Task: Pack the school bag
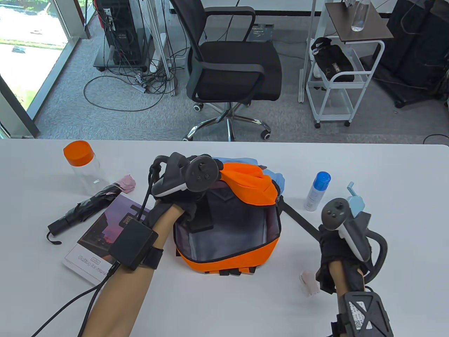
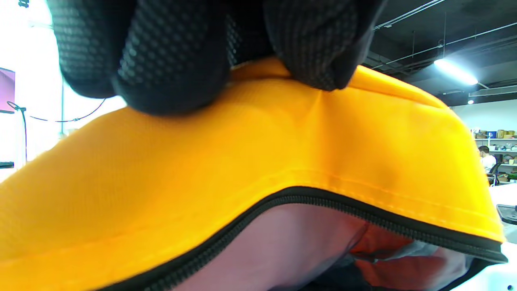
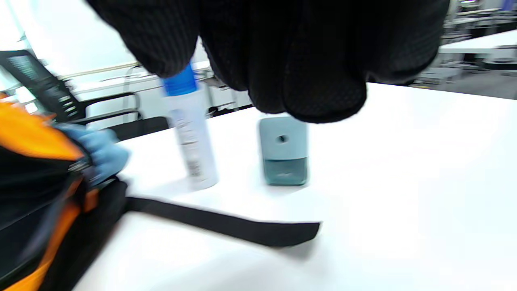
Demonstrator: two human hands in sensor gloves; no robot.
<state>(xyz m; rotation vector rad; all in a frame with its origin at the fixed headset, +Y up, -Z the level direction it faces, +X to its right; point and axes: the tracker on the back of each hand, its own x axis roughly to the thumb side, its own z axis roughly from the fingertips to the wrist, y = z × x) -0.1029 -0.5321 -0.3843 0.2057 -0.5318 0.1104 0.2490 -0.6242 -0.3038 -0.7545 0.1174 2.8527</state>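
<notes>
Orange woven bag flap [image 2: 282, 137] pinched by left hand [image 1: 182, 179].

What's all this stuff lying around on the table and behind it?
School bag: one, orange, open, table centre.
Bottle: one, clear with orange cap, far left.
Umbrella: one, black, folded, left.
Book: one, purple cover, left, under left forearm.
Spray can: one, white with blue cap, right of bag.
Pencil sharpener: one, grey-blue, beside the can.
Office chair: one, black, behind table.
Cart: one, white, back right.
Left hand: black glove, fingers gripping bag's flap.
Right hand: black glove, near sharpener.
</notes>
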